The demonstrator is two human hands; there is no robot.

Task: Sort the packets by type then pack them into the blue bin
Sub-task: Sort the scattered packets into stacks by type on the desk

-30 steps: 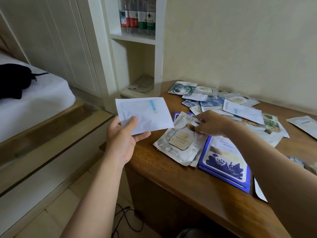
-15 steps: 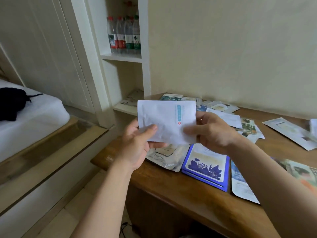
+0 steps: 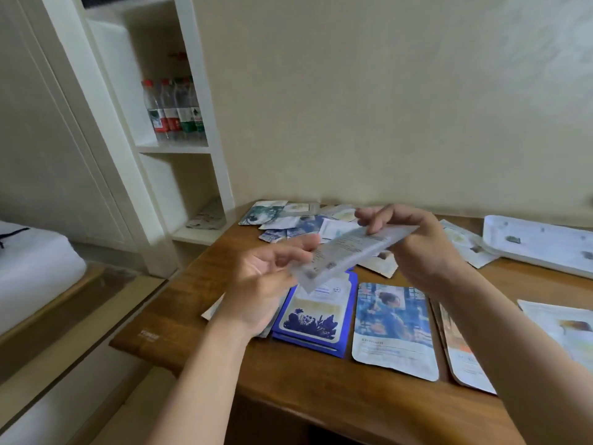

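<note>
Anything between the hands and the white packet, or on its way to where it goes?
Nothing between them: the left hand and right hand both hold the white packet over the desk. No blue bin is in view, so that path cannot be judged.

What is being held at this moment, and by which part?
A white packet, held by both ends: the left hand pinches its lower-left end, the right hand its upper-right end.

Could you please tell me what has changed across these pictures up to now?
The right hand came up off the desk and joined the left hand on the white packet, which they tipped from upright to nearly flat. The blue packets on the desk stayed put.
</note>
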